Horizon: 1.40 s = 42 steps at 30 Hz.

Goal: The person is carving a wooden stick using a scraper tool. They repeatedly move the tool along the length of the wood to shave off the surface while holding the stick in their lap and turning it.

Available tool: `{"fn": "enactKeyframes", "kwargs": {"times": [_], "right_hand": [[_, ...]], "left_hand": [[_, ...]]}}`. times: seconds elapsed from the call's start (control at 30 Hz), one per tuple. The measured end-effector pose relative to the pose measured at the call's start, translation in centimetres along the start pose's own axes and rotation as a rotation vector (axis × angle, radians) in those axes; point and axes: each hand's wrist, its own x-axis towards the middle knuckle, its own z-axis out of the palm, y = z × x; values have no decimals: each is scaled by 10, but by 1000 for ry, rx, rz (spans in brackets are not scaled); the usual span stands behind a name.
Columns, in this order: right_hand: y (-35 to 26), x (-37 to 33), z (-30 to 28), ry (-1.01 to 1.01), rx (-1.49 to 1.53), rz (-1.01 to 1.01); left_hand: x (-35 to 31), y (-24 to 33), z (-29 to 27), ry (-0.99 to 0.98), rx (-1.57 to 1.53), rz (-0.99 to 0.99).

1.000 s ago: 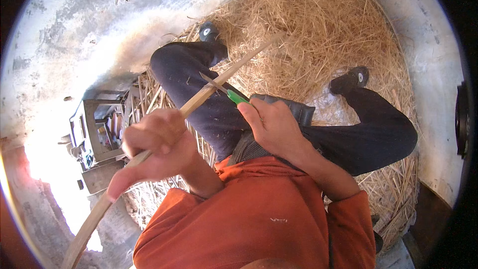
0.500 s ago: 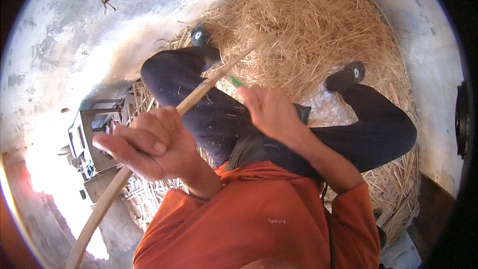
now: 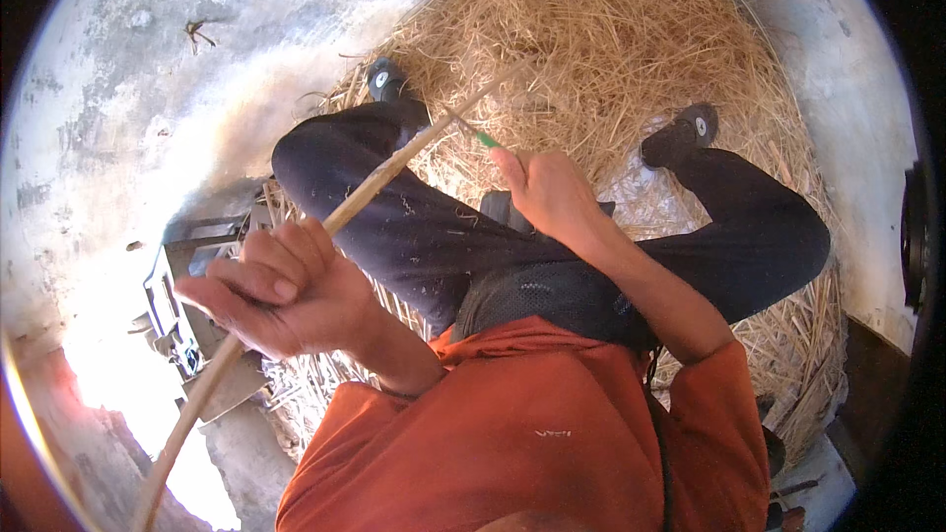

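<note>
A long, pale wooden stick (image 3: 379,177) slants from the lower left up over my lap, its thin far end above the straw. My left hand (image 3: 281,296) is closed around the stick. In my right hand (image 3: 560,195) is a small knife with a green handle (image 3: 487,139), mostly covered by the fingers. Its thin dark blade reaches to the stick near the far end and seems to touch it. Pale shavings or bits lie on my dark trousers (image 3: 394,236).
Dry straw (image 3: 611,20) covers the floor ahead, between my outstretched feet, and around my legs. A whitewashed wall (image 3: 236,69) curves along the left, another wall (image 3: 847,108) along the right. A dark metal frame-like object (image 3: 187,305) stands at the left, beside brightly lit ground.
My right hand has moved forward with the knife, and its blade now shows at the stick's far part. The left hand keeps its hold. The whole view has shifted slightly.
</note>
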Motion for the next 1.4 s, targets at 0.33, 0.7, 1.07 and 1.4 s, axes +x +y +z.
{"fn": "enactKeyframes", "kwargs": {"times": [0.33, 0.7, 1.07, 1.4], "right_hand": [[2, 13, -2, -26, 129, -46], [15, 23, 4, -104, 159, 40], [-15, 35, 42, 28, 115, -18], [-26, 19, 23, 5, 16, -64]], "left_hand": [[1, -1, 5, 0, 13, 9], [-3, -4, -1, -71, -99, 8], [23, -17, -1, 469, 359, 156], [23, -22, 1, 510, 398, 184]]}}
